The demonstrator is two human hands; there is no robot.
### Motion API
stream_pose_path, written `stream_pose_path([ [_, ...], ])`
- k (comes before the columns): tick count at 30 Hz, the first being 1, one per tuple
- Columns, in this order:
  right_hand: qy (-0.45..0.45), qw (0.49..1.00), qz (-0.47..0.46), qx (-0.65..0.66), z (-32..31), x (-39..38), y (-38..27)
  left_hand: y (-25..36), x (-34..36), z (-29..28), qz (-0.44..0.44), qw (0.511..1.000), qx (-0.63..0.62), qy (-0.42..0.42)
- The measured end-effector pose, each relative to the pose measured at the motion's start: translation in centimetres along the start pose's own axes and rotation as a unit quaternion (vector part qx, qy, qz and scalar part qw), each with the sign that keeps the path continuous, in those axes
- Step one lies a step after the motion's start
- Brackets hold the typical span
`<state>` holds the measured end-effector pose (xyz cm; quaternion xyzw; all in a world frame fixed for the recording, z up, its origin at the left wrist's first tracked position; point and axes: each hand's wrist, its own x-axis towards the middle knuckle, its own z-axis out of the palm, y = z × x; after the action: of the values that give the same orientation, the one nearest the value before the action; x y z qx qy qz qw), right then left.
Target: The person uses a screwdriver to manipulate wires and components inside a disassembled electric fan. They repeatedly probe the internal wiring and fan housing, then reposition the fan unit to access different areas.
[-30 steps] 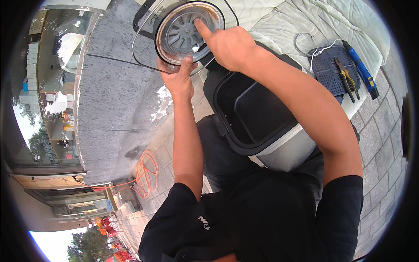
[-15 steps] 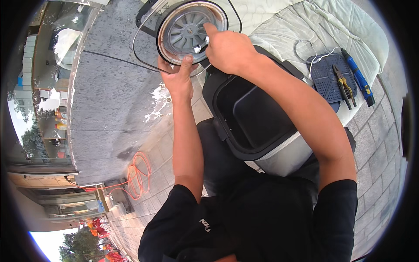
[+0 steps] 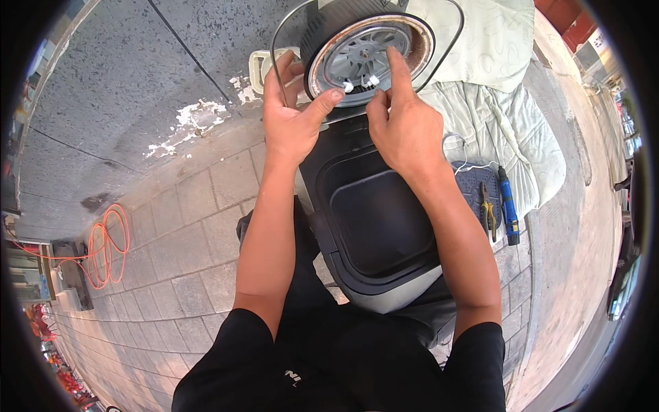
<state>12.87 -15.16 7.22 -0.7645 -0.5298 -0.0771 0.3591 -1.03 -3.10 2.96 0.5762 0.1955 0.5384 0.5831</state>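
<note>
A round fan housing (image 3: 420, 48) with a dark ribbed side, a rust-stained rim and a metal fan (image 3: 347, 60) inside tilts up before me. Two white connectors (image 3: 348, 87) sit at the fan's lower edge. A thin metal loop (image 3: 276, 31) curves around the housing. My left hand (image 3: 292, 117) holds the housing's left side, its thumb at the lower rim and fingers by the loop. With its index finger stretched over the fan blades, my right hand (image 3: 408, 127) holds nothing visible; its other fingers are curled. Below both hands is a black-lined appliance body (image 3: 384, 220).
Pliers (image 3: 487, 211) and a blue pen-shaped tool (image 3: 508, 206) lie on a dark perforated plate (image 3: 470, 180) at right, by a pale quilted cloth (image 3: 508, 130). An orange hose (image 3: 110, 247) is coiled on the paving at left. A cream handle-like piece (image 3: 259, 71) is behind my left hand.
The view has shifted, and the housing now appears farther right and tilted differently. My right hand has moved from the rim's right side to below it, index finger still over the fan.
</note>
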Motion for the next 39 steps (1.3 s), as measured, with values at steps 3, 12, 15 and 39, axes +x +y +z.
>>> stream_pose_path([
  [3, -0.013, 1.0, 0.005, -0.016, 0.5, 0.3, 0.4, -0.9, 0.4, -0.1, 0.046, 0.998, 0.042, 0.005],
  [12, -0.037, 0.999, 0.011, 0.017, 0.8, 0.0, 0.2, -0.4, 0.1, 0.0, 0.001, 1.0, -0.013, 0.012],
  [15, -0.04, 0.999, 0.007, 0.016, 0.4, 0.2, -0.1, -0.3, 0.1, -0.2, -0.001, 1.0, -0.007, 0.013],
  [39, -0.042, 0.998, 0.006, 0.036, 0.8, 0.5, 0.9, -0.4, 0.0, 0.1, 0.016, 0.999, -0.045, 0.006],
])
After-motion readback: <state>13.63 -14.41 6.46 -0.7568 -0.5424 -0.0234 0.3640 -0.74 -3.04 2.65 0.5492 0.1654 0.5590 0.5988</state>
